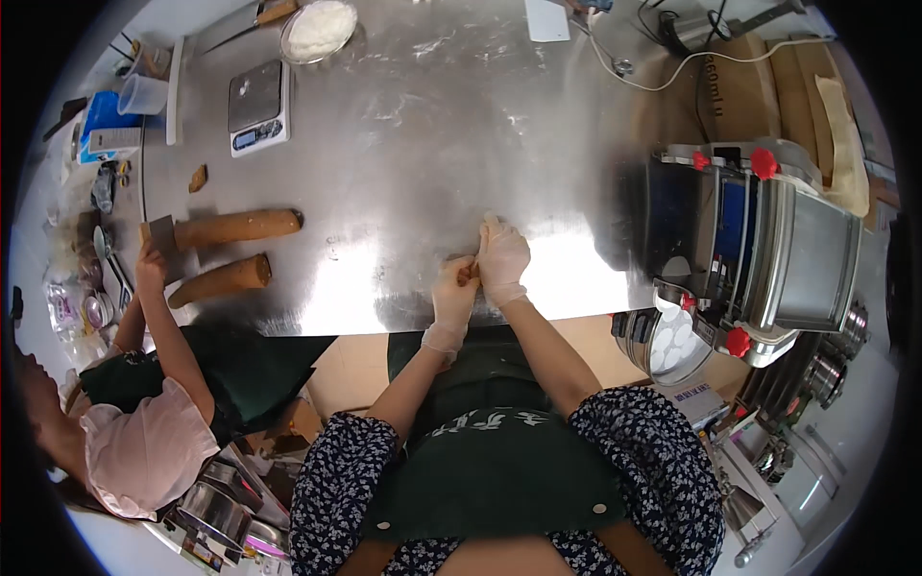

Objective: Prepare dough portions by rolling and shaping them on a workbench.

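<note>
Head view is looking straight down on a wide steel worktable (403, 125), dusted in places with flour. Near its front edge the person's two gloved hands are meeting over a small brown piece of dough (468, 273). The left hand (452, 293) is curling its fingers around the piece, and the right hand (501, 257) is pressing against it from the other side with fingers partly bent, so both hands are pinching it between them just above or on the tabletop; which, the picture is not making clear. Holding it this close to the body, over bare metal, is probably giving the person room to shape it.

Further left, a co-worker's hand (149, 266) is gripping a metal scraper (160, 233) set against the end of a long brown dough log (237, 227); a second log (221, 280) is lying just beside it, nearer the table edge. A small offcut (198, 178) is sitting apart, toward the digital scale (258, 108). Behind the scale, a bowl of white flour (320, 29) is standing at the far edge, likely within reach for dusting. At the right end, a steel machine with red knobs (759, 250) is standing beside the table.
</note>
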Available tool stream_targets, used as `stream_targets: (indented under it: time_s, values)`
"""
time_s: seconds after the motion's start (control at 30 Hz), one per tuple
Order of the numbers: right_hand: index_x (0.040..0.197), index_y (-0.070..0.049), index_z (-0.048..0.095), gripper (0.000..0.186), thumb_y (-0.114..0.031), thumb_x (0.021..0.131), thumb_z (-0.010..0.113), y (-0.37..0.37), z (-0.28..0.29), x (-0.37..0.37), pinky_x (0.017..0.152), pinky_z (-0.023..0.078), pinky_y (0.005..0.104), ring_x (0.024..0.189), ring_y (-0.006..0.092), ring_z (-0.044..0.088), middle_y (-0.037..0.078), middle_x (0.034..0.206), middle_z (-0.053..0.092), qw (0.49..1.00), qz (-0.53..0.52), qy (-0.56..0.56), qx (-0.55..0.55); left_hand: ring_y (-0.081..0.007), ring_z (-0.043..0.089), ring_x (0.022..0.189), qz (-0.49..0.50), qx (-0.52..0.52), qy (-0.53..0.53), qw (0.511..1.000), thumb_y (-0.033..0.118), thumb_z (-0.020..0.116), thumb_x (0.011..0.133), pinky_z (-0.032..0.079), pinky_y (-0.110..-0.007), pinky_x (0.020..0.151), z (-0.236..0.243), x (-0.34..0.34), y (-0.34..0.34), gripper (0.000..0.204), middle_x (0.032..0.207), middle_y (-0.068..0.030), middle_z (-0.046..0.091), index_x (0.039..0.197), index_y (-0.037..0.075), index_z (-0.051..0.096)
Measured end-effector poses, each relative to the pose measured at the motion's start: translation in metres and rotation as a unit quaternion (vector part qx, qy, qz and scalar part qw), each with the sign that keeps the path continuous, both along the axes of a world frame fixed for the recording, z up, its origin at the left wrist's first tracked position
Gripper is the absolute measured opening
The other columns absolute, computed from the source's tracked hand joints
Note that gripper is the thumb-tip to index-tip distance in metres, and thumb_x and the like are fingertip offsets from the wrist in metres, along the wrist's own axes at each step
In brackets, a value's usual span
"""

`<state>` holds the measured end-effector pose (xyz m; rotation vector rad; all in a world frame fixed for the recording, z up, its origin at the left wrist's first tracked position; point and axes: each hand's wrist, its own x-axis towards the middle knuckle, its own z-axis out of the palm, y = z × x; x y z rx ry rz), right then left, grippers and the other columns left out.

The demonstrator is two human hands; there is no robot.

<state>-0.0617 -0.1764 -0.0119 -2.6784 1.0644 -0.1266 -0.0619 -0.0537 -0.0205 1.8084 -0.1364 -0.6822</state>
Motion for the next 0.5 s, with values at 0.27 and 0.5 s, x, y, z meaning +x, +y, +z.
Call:
stream_targets:
  time_s: [0.27, 0.5]
  values:
    - [0.102, -0.011, 0.065, 0.017, -0.024, 0.095, 0.058, -0.001, 0.008, 0.014, 0.067, 0.051, 0.0443, 0.075, 0.0328, 0.063, 0.011, 0.081, 0.064, 0.999, 0.019, -0.035, 0.021, -0.0174, 0.062, 0.079, 0.038, 0.01, -0.018, 0.999, -0.006, 0.067, 0.082, 0.054, -0.03, 0.075, 0.01, 0.017, 0.02, 0.038, 0.094, -0.0084, 0.064, 0.118, 0.003, 0.065]
    - [0.092, -0.009, 0.067, 0.021, -0.028, 0.095, 0.059, 0.014, 0.005, 0.032, 0.07, 0.051, 0.0446, 0.078, 0.0356, 0.065, 0.013, 0.085, 0.069, 0.997, 0.078, 0.006, 0.029, -0.0192, 0.065, 0.083, 0.073, -0.016, 0.042, 0.996, 0.0, 0.061, 0.091, 0.053, -0.032, 0.078, 0.001, 0.038, 0.021, 0.025, 0.095, -0.0119, 0.069, 0.115, 0.003, 0.067]
